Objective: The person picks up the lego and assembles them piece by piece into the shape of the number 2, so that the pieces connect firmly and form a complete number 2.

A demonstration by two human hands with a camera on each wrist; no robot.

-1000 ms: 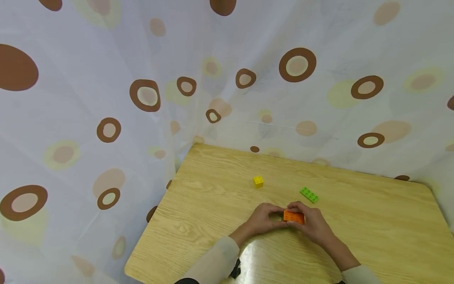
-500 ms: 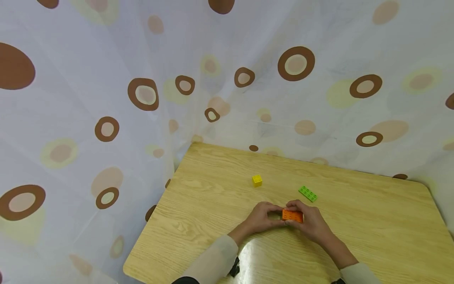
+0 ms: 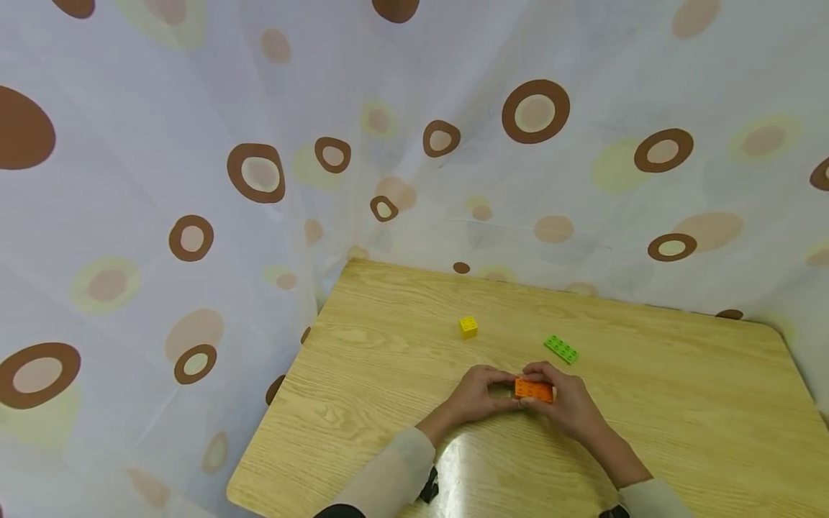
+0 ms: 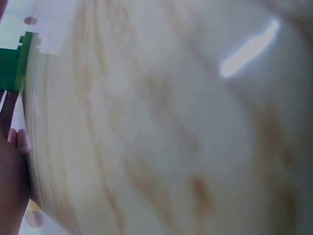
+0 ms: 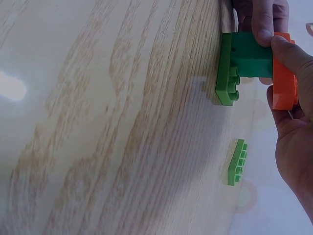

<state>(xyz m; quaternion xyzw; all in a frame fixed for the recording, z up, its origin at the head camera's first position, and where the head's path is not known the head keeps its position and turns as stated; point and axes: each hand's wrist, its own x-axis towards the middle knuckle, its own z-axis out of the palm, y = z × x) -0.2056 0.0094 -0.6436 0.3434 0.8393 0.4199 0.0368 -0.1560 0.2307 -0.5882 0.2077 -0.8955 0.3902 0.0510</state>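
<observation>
Both hands meet over a small stack of toy building bricks near the middle of the table. The right hand [image 3: 573,404] pinches an orange brick [image 3: 534,390] between thumb and fingers, on top of the stack. Below it, in the right wrist view, comes a dark green block [image 5: 250,61] on a light green studded base plate [image 5: 224,73] at the tabletop. Thumb and fingers of the left hand [image 3: 474,396] grip the stack from the left, at the dark green block. That block [image 4: 9,71] shows at the edge of the left wrist view.
On the wooden table [image 3: 363,374], a yellow brick [image 3: 468,328] stands behind the left hand. A loose light green plate with studs [image 3: 560,349] lies behind the right hand. A spotted white curtain [image 3: 492,158] hangs along the table's back and left edges.
The head view has drifted slightly. Both hands stay at the stack with almost the same hold, and the loose bricks have not moved.
</observation>
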